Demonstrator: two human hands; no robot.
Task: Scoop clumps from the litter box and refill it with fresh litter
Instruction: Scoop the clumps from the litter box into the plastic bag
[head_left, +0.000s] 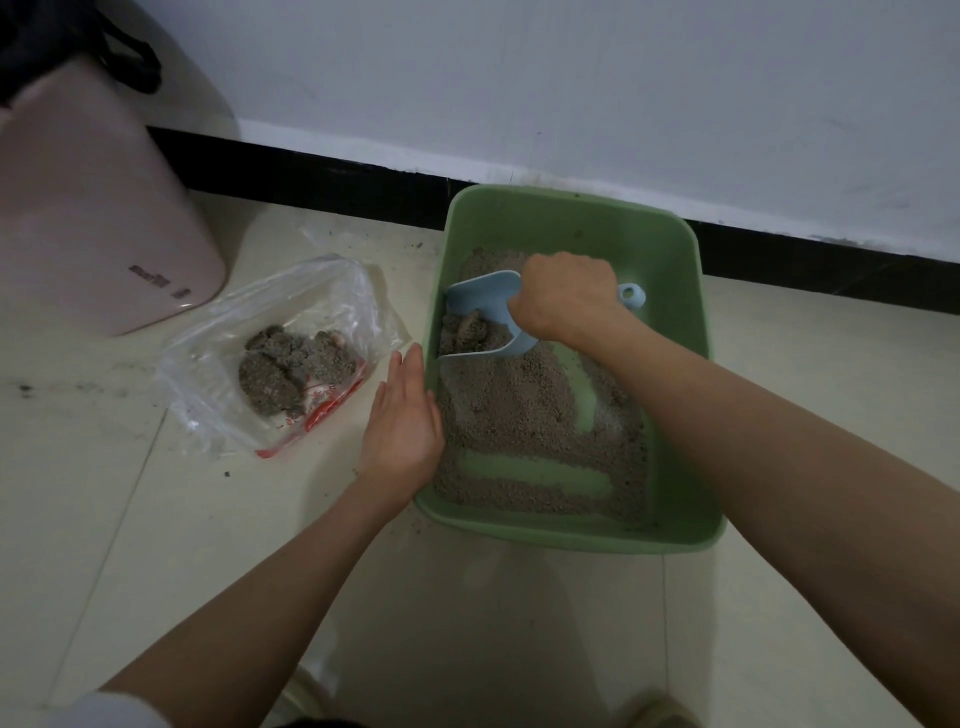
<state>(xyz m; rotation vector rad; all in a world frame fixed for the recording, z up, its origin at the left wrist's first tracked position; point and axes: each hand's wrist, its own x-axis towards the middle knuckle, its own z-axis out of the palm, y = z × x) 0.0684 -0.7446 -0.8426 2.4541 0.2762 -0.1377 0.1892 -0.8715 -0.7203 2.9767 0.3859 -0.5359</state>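
Note:
A green litter box (670, 260) stands on the floor against the wall, holding brown-grey litter (514, 410) with bare green streaks scraped through it. My right hand (566, 296) grips a light blue scoop (483, 296) over the box's far left part; a dark clump (470, 330) lies in the scoop. My left hand (408, 421) rests flat against the outside of the box's left wall, fingers together, holding nothing. To the left, a clear plastic bag (291, 312) lies open on the floor with several grey clumps (291, 366) inside.
A pink bin (88, 218) with a dark bag at its top stands at the far left. A black baseboard (322, 182) runs along the white wall behind. Loose litter grains speckle the pale tiled floor (104, 467) around the bag.

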